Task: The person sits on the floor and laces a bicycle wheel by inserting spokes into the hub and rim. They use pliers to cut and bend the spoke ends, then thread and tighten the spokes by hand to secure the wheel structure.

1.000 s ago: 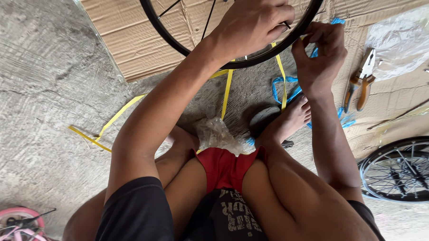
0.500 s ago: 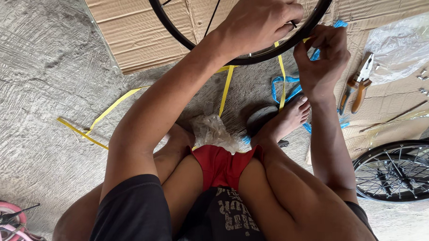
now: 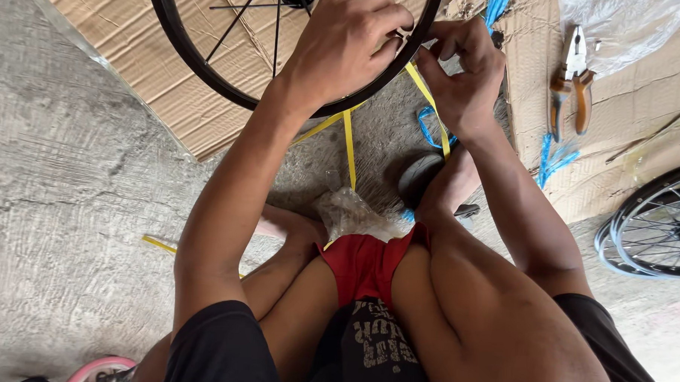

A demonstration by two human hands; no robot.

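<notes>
— Fingers first: what are they on?

— Left hand is curled over the rim, fingers wrapped tight around its lower arc. Right hand sits just beside it, fingertips pinched together on the yellow strip where it meets the rim. Knuckles of both hands nearly touch.

— Where does the strip run?

— Down and away from my right fingers, past the wrist toward my foot. Another length hangs below my left hand, straight down toward the crumpled plastic bag between my legs.

— And the wheel itself?

— Tilted up in front of me, black, spokes fanning above my left fingers to the hub. Behind it lies cardboard.

— Anything past your right hand?

— Pliers with orange grips, well apart on the cardboard. Blue strips lie below them, and another blue loop shows just under my right wrist. A second wheel lies farther off, low to the right.

— Can you see what the right fingertips actually hold?

— Only the strip's end; the exact grip is hidden behind my left knuckles.
</notes>
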